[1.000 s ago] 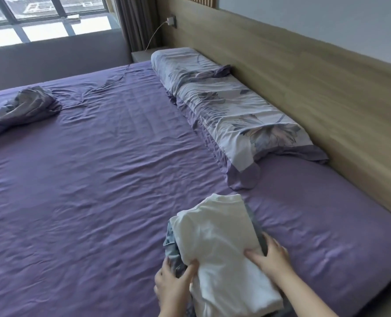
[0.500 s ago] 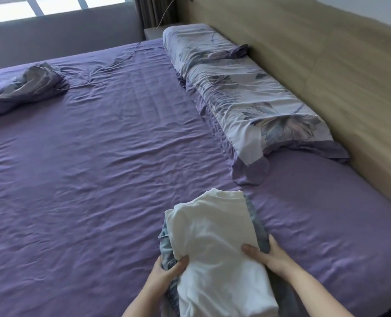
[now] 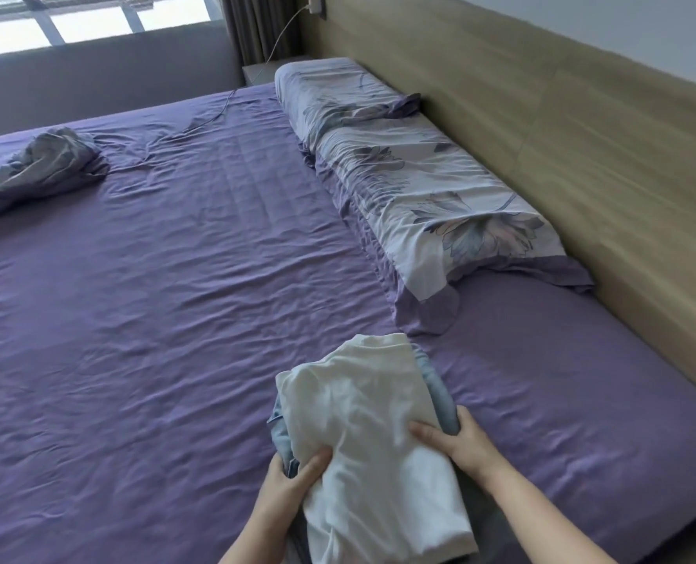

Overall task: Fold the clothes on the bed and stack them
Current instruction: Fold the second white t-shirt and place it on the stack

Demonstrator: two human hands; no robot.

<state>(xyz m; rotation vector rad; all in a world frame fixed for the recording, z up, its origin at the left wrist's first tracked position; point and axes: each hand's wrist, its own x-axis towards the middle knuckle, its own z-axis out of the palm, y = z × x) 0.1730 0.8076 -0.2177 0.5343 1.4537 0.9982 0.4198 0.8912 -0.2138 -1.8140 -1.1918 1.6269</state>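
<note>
Near the bed's [image 3: 175,319] front edge, our left hand [image 3: 287,478] and right hand [image 3: 460,439] each hold a clenched grip on a folded stack: white garment [image 3: 362,433] atop blue garment [image 3: 439,390]. Crumpled clothing [image 3: 41,164] lies at the far-left corner.

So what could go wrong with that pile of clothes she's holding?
The white garment lies loose on top of the blue clothes, so it might slide off or come unfolded. The left hand and right hand grip only the near end, so the far end could sag.
</note>
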